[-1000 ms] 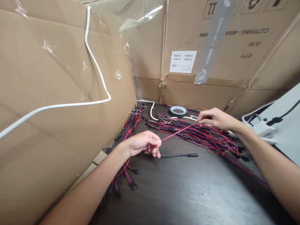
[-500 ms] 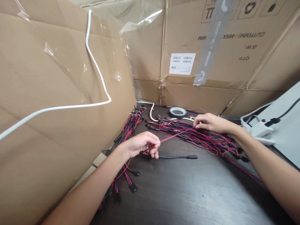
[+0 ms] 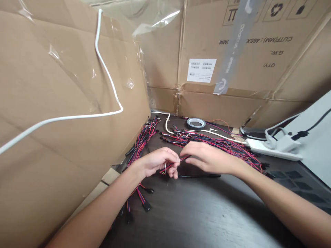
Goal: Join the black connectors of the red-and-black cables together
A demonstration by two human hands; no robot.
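1. Left hand is pinching a thin red-and-black wire near its end, fingers curled in tight around it, with a bit of bare metal showing at the tip.
2. Right hand is sitting just beside the left, fingers drawn in narrow and touching that same wire. Can't tell if they're actually gripping it.
3. The wire is running between both hands, above a black cable lying on the dark wooden table.
4. A big bundle of red-and-black wires is spreading out behind the right hand, and a second bundle is lying along the cardboard wall, passing under the left wrist.
5. A roll of tape is sitting behind the big bundle, and a white power strip is resting off to the right.
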